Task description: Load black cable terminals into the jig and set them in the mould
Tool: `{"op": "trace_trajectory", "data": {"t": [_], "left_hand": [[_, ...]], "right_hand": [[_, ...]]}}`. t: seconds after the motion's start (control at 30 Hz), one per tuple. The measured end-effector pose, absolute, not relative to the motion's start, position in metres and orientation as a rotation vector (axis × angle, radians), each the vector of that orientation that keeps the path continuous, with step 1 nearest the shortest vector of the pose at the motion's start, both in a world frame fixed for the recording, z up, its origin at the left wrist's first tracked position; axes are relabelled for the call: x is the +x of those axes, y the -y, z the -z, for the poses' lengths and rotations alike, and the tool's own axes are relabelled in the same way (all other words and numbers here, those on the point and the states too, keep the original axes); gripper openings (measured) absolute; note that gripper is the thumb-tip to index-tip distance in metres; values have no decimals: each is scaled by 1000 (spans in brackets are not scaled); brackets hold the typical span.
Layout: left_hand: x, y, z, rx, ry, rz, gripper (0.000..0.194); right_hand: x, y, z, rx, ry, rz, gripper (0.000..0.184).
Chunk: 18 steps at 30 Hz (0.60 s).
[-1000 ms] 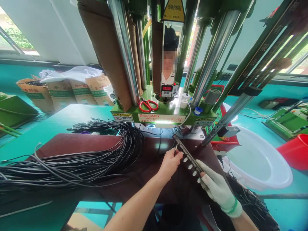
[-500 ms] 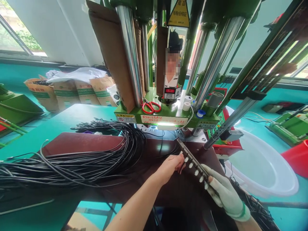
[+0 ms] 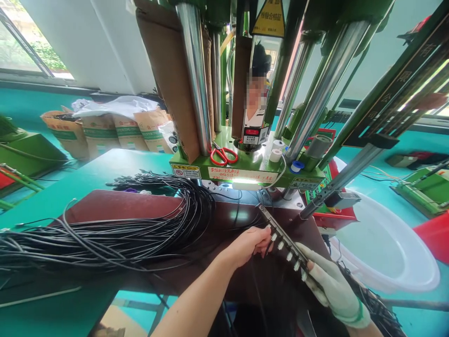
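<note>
A long narrow metal bar (image 3: 285, 235) with several small white connector pieces (image 3: 289, 256) along its near side slants over the brown tabletop. My right hand (image 3: 329, 285), in a white glove with bare fingertips, is closed around the bar's lower end. My bare left hand (image 3: 257, 241) is at the upper part of the bar, its fingers pinched beside the first white pieces. A dark cable strand shows just under those fingers; their exact grip is partly hidden.
A large bundle of black cables (image 3: 140, 238) lies left on the table. Ahead stands a green press (image 3: 196, 173) with steel columns, bearing red-handled scissors (image 3: 223, 156) and tape rolls. A white tub (image 3: 393, 248) is at right. Behind the press is a person (image 3: 257, 98).
The view has shifted slightly, so most things appear a little further right. Both hands stay at the bar, the left still pinching at its upper part.
</note>
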<state>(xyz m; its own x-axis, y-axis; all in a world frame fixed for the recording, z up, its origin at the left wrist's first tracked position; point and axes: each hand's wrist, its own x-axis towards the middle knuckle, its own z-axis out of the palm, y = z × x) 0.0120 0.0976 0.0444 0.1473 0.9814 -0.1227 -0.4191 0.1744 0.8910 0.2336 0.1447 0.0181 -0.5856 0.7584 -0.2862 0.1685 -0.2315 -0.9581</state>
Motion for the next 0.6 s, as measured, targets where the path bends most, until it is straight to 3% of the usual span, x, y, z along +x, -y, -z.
{"op": "trace_trajectory", "data": {"t": [0.4, 0.6], "left_hand": [[14, -100, -34, 928, -1064, -1208, 51], [12, -88, -42, 938, -1361, -1342, 26]], "right_hand": [[232, -139, -20, -1136, 1561, -1753, 52], [250, -151, -21, -1345, 1488, -1733, 59]]}}
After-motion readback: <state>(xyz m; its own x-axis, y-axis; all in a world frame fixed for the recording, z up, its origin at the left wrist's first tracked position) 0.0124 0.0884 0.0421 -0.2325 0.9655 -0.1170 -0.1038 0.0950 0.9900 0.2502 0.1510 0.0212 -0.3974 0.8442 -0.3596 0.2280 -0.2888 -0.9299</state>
